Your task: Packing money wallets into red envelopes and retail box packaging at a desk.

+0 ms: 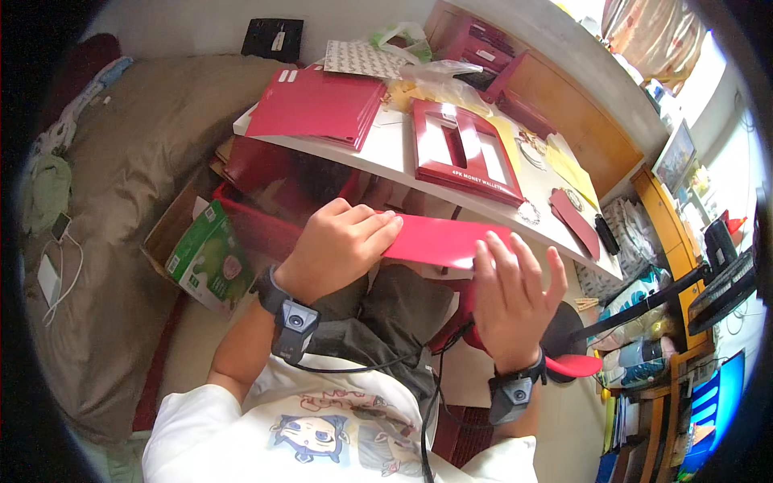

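A flat red cardboard piece (435,240) is held above my lap, in front of the white table (386,154). My left hand (344,244) grips its left end, thumb and fingers closed on it. At its right end, my right hand (513,296) touches the card with its fingers stretched and spread; its thumb is hidden. On the table beyond lie a stack of flat red card sheets (314,108) and a red box with cut-out windows (462,154), printed as money wallets. Dark red strips (574,223) lie near the table's right corner beside a black pen-like object (606,234).
A red bin (259,232) and a green printed package (211,259) stand left of my legs. Plastic bags (447,78) and a dark red organizer (486,54) sit at the table's back. A bed (133,151) is on the left, a black fan-like stand (640,302) on the right.
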`<state>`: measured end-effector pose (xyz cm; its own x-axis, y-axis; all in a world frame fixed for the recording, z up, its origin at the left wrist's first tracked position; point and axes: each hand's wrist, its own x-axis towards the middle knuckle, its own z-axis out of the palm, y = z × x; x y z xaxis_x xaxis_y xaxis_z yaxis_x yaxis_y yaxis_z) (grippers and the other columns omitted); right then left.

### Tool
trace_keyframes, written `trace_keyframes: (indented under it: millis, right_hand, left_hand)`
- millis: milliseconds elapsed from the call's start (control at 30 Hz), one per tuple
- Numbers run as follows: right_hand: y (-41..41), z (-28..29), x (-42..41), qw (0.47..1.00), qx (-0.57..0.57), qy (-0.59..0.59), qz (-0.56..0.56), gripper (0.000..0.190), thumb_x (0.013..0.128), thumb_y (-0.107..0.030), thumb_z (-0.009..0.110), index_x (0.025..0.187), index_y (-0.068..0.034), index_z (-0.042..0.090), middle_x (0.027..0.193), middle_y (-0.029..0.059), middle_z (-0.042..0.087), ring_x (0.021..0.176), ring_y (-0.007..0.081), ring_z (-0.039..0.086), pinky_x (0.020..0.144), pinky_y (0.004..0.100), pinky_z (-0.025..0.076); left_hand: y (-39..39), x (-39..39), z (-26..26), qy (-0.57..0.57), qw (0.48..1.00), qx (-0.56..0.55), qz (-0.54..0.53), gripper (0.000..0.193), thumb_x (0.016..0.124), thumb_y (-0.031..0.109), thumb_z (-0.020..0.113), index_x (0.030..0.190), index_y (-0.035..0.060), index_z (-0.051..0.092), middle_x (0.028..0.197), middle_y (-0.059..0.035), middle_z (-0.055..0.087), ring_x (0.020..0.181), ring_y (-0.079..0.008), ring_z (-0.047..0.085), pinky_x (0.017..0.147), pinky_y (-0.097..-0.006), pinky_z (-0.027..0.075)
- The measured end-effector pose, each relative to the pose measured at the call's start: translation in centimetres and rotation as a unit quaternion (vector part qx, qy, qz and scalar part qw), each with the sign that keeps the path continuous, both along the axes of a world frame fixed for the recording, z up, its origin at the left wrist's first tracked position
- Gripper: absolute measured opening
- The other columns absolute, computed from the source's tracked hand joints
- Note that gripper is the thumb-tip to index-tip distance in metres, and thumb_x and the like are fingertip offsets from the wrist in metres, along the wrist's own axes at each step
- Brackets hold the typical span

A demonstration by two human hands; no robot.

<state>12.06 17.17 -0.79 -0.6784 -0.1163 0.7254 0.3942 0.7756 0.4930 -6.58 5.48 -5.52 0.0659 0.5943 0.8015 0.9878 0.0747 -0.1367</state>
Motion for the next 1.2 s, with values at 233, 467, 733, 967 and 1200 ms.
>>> trace_keyframes:
  millis: [233,467,733,967,1200]
  right_hand:
    - [-1.0,-0.1,-1.8,0.999,0.001,-0.04,0.016,0.016,0.076,-0.019,0.054,0.09,-0.015,0.061,0.105,-0.0036,0.058,0.103,0.0136,0.051,0.097,0.0501,0.029]
    - [-0.1,-0.5,-1.0,0.999,-0.041,0.009,0.0,0.017,0.077,-0.013,0.054,0.092,-0.012,0.061,0.102,0.001,0.061,0.102,0.0148,0.054,0.099,0.0427,0.029]
    - [0.3,-1.2,-1.2,0.995,-0.082,-0.007,0.063,0.023,0.078,-0.01,0.048,0.097,-0.007,0.061,0.104,0.0048,0.06,0.098,0.0179,0.056,0.088,0.0379,0.039]
    - [-0.1,-1.7,-0.2,0.992,-0.02,0.117,0.032,0.023,0.081,-0.007,0.045,0.097,-0.008,0.062,0.104,0.0064,0.06,0.097,0.0194,0.057,0.084,0.0367,0.042]
    - [-2.1,-4.1,-1.9,0.916,-0.292,0.18,0.21,0.026,0.084,-0.009,0.044,0.105,-0.003,0.058,0.103,0.0142,0.059,0.097,0.0266,0.056,0.084,0.0355,0.042]
  left_hand:
    - [-0.2,0.5,1.0,0.017,0.999,0.023,0.016,0.023,0.068,0.014,0.059,0.089,0.0052,0.06,0.086,-0.0052,0.063,0.075,-0.0141,0.06,0.062,-0.0272,0.043]
    - [-0.8,0.1,1.2,0.013,1.0,0.025,0.003,0.032,0.07,0.017,0.057,0.1,0.0048,0.058,0.099,-0.0077,0.061,0.09,-0.0186,0.058,0.075,-0.0311,0.044]
    - [-1.3,1.8,2.0,0.069,0.996,0.061,-0.012,0.033,0.072,0.019,0.057,0.103,0.0069,0.056,0.108,-0.007,0.058,0.101,-0.0179,0.055,0.081,-0.0325,0.042]
    - [-0.5,2.1,0.5,-0.254,0.947,0.115,-0.157,0.078,0.077,0.06,0.046,0.126,-0.0003,0.036,0.128,-0.0205,0.039,0.112,-0.0337,0.044,0.089,-0.0393,0.036]
    - [1.5,5.1,-0.5,-0.3,0.852,0.101,-0.418,0.082,0.08,0.065,0.032,0.127,-0.0014,0.036,0.133,-0.0245,0.028,0.116,-0.0388,0.039,0.092,-0.0437,0.034]
